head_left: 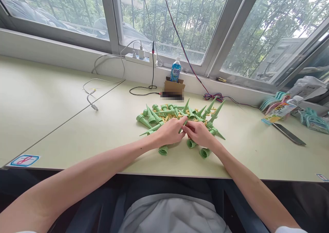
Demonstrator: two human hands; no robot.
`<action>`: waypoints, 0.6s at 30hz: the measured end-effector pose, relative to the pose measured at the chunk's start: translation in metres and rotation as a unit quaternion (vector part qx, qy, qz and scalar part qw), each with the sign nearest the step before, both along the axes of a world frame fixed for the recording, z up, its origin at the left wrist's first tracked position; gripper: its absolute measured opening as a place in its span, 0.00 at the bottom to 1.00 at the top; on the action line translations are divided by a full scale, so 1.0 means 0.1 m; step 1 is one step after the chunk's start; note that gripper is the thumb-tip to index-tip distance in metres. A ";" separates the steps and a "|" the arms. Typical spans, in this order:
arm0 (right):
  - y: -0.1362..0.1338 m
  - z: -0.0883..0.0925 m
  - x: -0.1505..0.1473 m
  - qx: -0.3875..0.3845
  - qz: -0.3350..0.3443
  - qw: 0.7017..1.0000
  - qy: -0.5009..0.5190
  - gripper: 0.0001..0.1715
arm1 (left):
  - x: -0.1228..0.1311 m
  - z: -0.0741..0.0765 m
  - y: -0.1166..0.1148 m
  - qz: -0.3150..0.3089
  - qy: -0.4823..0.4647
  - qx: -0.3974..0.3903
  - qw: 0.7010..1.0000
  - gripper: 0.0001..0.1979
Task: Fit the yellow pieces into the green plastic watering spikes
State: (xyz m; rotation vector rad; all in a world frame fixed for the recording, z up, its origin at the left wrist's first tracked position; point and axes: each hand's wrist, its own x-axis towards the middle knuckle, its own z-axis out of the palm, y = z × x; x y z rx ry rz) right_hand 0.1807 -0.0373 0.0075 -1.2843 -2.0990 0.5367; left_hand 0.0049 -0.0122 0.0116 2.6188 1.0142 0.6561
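Observation:
In the head view my left hand [170, 130] and my right hand [198, 133] meet over a pile of green plastic watering spikes. Closed fingers of my left hand hold a green spike piece [183, 125], mostly hidden by the hands. My right hand's fingertips pinch close against it; whether they grip the same piece or a small part is hidden. Around the hands lie pointed green spikes [215, 113] and small yellow pieces [167, 118]. Loose green threaded caps [163, 150] lie nearer the table's front edge, two of them below my right hand.
Behind the pile stand a small cardboard box [174, 87] and a blue bottle [175, 70]. Cables [144, 92] run from a power strip [140, 59]. At right are a phone [289, 134], a drink bottle [281, 110] and teal clips [313, 120].

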 end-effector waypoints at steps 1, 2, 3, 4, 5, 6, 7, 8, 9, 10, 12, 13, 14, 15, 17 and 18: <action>0.00 0.00 0.00 0.000 -0.001 1.000 0.000 0.21 | 0.00 0.00 0.00 0.001 0.002 -0.001 1.000 0.12; 0.00 0.00 0.00 0.001 -0.002 1.000 -0.001 0.21 | 0.00 0.00 0.00 0.003 0.003 -0.002 1.000 0.12; 0.00 0.00 0.00 0.002 -0.002 1.000 -0.001 0.21 | 0.00 -0.01 0.00 0.004 0.004 -0.002 1.000 0.12; 0.01 0.00 0.00 0.003 -0.002 1.000 -0.002 0.21 | 0.00 -0.01 0.00 0.005 0.004 -0.002 1.000 0.12; 0.01 0.00 -0.01 0.003 -0.001 1.000 -0.002 0.21 | -0.01 -0.01 0.00 0.006 0.003 -0.001 1.000 0.12; 0.01 0.00 0.00 0.004 -0.001 1.000 -0.003 0.21 | -0.01 -0.01 0.00 0.006 0.003 0.000 1.000 0.12; 0.01 0.00 0.00 0.004 -0.001 1.000 -0.003 0.21 | -0.01 -0.01 0.00 0.005 0.002 0.001 1.000 0.12; 0.01 0.00 0.00 0.004 -0.001 1.000 -0.004 0.21 | -0.01 -0.01 0.00 0.004 0.001 0.002 1.000 0.12; 0.01 0.00 0.00 0.003 -0.001 1.000 -0.004 0.21 | -0.01 -0.01 0.00 0.003 0.001 0.002 1.000 0.12; 0.01 -0.01 0.00 0.003 -0.001 1.000 -0.004 0.21 | -0.01 -0.01 0.00 0.003 0.003 0.002 1.000 0.12; 0.01 -0.01 0.00 0.001 -0.001 1.000 -0.003 0.20 | -0.01 -0.01 0.00 0.005 0.008 0.001 1.000 0.12; 0.01 -0.01 0.00 0.001 -0.002 1.000 -0.002 0.20 | -0.01 0.00 0.00 0.007 0.012 -0.001 1.000 0.13; 0.00 -0.01 0.00 0.000 -0.003 1.000 -0.001 0.20 | -0.01 0.00 -0.01 0.009 0.015 -0.002 1.000 0.13; 0.00 -0.01 0.00 0.000 -0.004 1.000 -0.001 0.20 | -0.01 0.00 -0.01 0.011 0.017 -0.004 1.000 0.13; 0.00 -0.01 0.00 0.002 -0.004 1.000 -0.002 0.20 | -0.01 0.00 -0.01 0.011 0.019 -0.005 1.000 0.13; 0.00 -0.01 0.00 0.003 -0.004 1.000 -0.003 0.20 | -0.01 0.00 -0.01 0.010 0.019 -0.004 1.000 0.13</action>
